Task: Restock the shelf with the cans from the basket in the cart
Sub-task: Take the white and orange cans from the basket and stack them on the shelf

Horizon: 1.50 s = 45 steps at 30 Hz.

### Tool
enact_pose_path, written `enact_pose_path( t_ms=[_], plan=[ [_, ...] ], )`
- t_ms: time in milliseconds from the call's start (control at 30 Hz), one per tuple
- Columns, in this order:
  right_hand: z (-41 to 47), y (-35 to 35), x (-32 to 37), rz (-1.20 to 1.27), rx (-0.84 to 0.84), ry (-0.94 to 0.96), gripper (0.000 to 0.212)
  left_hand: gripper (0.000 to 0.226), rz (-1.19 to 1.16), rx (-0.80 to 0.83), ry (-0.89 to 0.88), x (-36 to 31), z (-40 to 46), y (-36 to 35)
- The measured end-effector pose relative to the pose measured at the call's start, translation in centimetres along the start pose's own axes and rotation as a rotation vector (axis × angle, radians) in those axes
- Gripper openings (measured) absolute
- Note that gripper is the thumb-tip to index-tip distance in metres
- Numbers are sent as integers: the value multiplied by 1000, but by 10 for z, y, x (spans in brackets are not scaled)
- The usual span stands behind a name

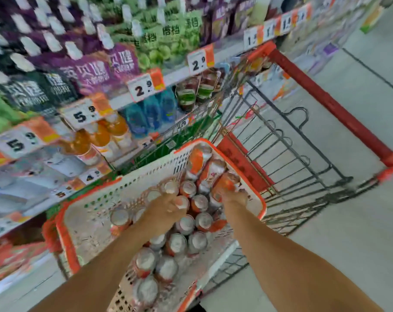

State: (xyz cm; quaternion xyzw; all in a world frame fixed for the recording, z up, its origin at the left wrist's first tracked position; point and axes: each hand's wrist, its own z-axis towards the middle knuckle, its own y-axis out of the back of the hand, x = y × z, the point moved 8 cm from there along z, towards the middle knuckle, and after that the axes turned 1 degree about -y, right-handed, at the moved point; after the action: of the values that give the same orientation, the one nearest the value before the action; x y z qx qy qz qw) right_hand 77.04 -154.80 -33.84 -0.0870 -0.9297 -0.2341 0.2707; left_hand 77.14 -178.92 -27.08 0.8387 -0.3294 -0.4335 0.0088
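As both hands dip into the basket (85, 212), left hand (166, 210) and right hand (235, 195) each grip cans (199, 240): rigid, smooth, heavy; hold the sides.

Was a supermarket aisle. Showed tiered shelves (114, 102) packed with purple and green drink pouches (94, 73), orange juice bottles (114, 129) and blue bottles (152, 113). Carried orange-and-white price tags (143, 86) along every shelf edge, reading 2.9 and 5.9. Held a wire shopping cart (287, 140) with a red handle (326, 102) on a pale tiled floor (360, 221), loaded with a perforated plastic basket (146, 174) of cans (175, 244).
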Motion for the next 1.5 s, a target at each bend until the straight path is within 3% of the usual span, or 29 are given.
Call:
enact_pose_path(
  t_ms=[167, 233, 333, 467, 567, 667, 800, 867, 933, 1000, 1033, 1100, 1200, 1267, 1400, 1500],
  plan=[
    [17, 1, 21, 72, -360, 81, 66, 24, -4, -58, 44, 26, 9, 19],
    [2, 4, 26, 21, -392, 130, 62, 14, -7, -75, 60, 26, 7, 28],
    [-32, 13, 34, 3, -346, 268, 45, 29, 27, -83, 32, -2, -7, 36],
    [-123, 28, 101, -30, -37, 522, 30, 77, 106, -20, -257, -99, -47, 38],
    [-225, 32, 178, 5, 231, 711, 20, 91, 44, -78, -433, -174, -93, 58],
    [-311, 34, 255, 0, 394, 871, 15, 68, -224, -189, -444, -227, -142, 115],
    [-431, 21, 346, 27, 825, 1025, 11, 57, -422, 116, -523, -295, -237, 186],
    [-478, 15, 377, 143, 1023, 1008, 9, 62, -417, 150, -617, -319, -278, 215],
    [-527, 7, 401, 224, 1208, 1016, 27, 56, -421, -9, -684, -342, -310, 246],
    [-572, -4, 425, 228, 1289, 1099, 57, 45, -392, -290, -779, -363, -340, 282],
    [-590, -7, 437, 212, 1251, 1164, 60, 43, -353, -444, -824, -375, -355, 299],
    [-615, -12, 461, 189, 1071, 1292, 46, 43, -315, -635, -872, -389, -376, 329],
    [-651, -23, 491, 267, 986, 1359, 22, 44, -353, -718, -859, -396, -394, 377],
    [-676, -34, 510, 315, 999, 1394, 14, 57, -403, -779, -839, -399, -407, 414],
    [-714, -52, 549, 262, 939, 1502, 18, 40, -166, -922, -902, -430, -441, 487],
    [-712, -63, 570, 257, 841, 1515, 23, 67, -189, -952, -904, -442, -454, 546]
  ],
)
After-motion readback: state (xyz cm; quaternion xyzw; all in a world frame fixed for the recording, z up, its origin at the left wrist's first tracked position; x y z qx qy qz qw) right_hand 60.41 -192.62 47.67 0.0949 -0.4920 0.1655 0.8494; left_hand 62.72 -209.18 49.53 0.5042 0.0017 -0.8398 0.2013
